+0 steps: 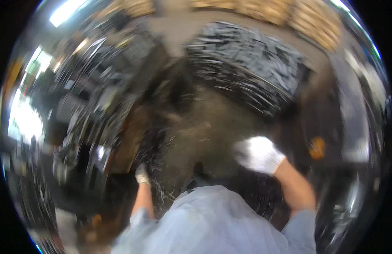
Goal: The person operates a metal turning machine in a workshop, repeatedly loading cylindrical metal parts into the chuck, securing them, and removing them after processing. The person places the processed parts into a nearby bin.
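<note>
Nearest is a pale blue shirt [217, 220], behind the fingers. The white-gloved right hand [259, 155] and gloved left hand [142, 175] are well apart; blur hides whether their fingers are open, curled or holding anything. Just ahead-left of the left fingers is a brown panel [130, 137]. Ahead of the right fingers, past bare floor [208, 112], grey pieces [255, 51] fill a dark container [232, 78]; farther beyond stand tan stacks [263, 9].
</note>
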`<state>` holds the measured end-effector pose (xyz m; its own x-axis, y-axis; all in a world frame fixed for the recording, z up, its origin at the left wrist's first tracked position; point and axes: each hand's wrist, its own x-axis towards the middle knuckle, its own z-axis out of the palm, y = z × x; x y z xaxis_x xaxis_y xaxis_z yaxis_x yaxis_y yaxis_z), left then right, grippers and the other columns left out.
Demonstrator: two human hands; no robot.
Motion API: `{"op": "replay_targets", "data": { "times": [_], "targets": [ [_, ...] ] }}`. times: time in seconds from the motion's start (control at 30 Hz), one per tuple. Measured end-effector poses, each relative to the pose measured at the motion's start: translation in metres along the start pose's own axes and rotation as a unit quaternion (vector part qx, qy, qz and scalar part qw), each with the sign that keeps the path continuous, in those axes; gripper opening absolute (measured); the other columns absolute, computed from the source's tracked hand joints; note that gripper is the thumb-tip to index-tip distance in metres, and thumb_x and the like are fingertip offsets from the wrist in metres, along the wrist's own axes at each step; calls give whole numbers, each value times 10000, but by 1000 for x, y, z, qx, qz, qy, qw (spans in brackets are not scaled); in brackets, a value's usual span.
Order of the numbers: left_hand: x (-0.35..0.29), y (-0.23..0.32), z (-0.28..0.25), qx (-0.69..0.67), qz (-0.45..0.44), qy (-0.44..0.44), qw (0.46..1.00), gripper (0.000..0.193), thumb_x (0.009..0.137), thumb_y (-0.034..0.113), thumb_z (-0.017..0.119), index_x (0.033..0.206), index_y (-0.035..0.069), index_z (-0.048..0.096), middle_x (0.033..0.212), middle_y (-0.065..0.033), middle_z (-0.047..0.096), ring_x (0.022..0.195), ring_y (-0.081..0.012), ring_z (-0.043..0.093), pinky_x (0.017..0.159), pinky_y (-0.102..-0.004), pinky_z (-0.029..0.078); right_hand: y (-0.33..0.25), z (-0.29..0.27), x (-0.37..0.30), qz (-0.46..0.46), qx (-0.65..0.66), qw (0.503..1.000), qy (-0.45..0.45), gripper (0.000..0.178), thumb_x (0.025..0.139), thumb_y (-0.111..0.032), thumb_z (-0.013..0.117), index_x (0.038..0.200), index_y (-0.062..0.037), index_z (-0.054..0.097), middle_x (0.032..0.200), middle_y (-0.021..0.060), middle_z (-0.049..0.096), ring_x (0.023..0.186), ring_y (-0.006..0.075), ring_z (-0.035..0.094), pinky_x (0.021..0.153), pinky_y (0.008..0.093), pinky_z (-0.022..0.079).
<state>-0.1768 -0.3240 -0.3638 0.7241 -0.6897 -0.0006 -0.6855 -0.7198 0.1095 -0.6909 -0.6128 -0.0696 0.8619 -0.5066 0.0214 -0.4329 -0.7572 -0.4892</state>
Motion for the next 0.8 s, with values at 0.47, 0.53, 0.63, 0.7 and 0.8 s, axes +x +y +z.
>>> {"op": "replay_targets", "data": {
  "times": [0.47,0.53,0.63,0.7,0.8],
  "targets": [
    [-194,-362,-125,-170,-766,321,531,434,1088,403,557,1203,13,710,1099,-141,753,962,-258,714,866,-401,556,35,232,210,147,-80,935,-314,419,837,-437,728,1115,-140,827,1120,197,780,1063,407,739,945,478,591],
    [-195,-372,-119,-168,-760,321,539,429,1086,401,563,1211,15,705,1095,-138,752,951,-256,714,854,-402,557,43,224,232,134,-111,932,-317,424,830,-424,725,1127,-137,822,1119,220,772,1059,417,735,939,490,590],
    [-173,-368,-99,-151,-734,325,577,423,1084,398,573,1224,19,698,1089,-134,751,935,-255,715,835,-404,560,53,211,255,126,-77,950,-274,421,827,-378,729,1134,-100,799,1113,251,759,1065,450,719,945,515,578],
    [-134,-343,-73,-154,-689,305,639,419,1083,396,579,1233,21,694,1085,-131,751,924,-254,716,823,-405,562,62,205,266,105,-34,956,-274,381,858,-366,707,1091,-78,797,1087,255,761,1034,456,722,915,528,578],
    [-50,-267,-5,-253,-614,196,722,415,1081,393,589,1246,25,687,1078,-127,750,907,-252,717,805,-406,564,85,200,274,145,-28,946,-290,387,867,-373,692,1080,-63,786,1063,240,769,1002,446,728,883,520,581]
  ]
}}
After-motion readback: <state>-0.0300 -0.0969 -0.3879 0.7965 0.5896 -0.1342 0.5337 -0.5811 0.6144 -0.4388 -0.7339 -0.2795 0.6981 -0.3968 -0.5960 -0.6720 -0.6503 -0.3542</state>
